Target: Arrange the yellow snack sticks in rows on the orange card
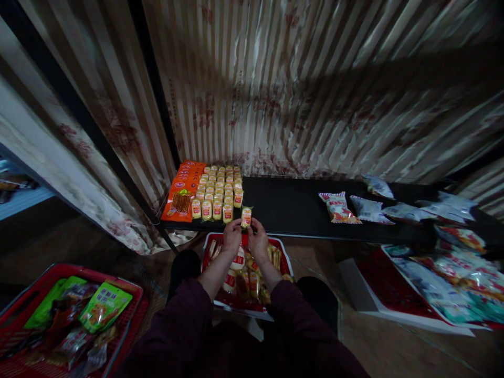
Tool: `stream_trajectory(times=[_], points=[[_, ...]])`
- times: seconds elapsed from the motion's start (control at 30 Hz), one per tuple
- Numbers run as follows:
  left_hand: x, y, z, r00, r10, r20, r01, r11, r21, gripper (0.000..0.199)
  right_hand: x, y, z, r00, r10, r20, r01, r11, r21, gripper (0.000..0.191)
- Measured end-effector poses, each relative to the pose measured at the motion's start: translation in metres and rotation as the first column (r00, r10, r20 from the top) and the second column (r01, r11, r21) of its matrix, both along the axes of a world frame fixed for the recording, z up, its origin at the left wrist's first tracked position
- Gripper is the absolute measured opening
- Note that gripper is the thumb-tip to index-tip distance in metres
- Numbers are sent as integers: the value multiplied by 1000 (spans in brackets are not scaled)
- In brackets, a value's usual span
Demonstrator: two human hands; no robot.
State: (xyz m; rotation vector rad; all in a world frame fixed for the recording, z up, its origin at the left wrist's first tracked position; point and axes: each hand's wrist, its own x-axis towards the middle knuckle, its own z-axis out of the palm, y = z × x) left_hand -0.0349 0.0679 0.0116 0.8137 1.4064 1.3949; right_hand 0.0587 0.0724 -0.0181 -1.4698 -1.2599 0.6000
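Left fingers (pixel 237 223) and right fingers (pixel 256 225) pinching yellow packet (pixel 246 215), hard to read, red basket (pixel 279 243) partly hidden

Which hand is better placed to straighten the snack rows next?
Probably the left hand: it sits nearer the rows of yellow wrapped snacks, while the right hand is on the far side of the single wrapped snack both hands hold.

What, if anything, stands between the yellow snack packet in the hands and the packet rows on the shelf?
Nothing visible: the left hand and right hand hold the yellow snack packet just beside the packet rows.
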Motion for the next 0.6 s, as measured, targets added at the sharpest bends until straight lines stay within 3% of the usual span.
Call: stream_trajectory(times=[0.4,0.6], points=[[-3,8,12,976,12,-217,-11,1000,6,36,-2,17,-1,999,3,52,-1,999,-43,44],[-4,7,21,984,35,-174,-36,999,1,37,-5,25,-3,997,-15,71,17,1000,-22,43]])
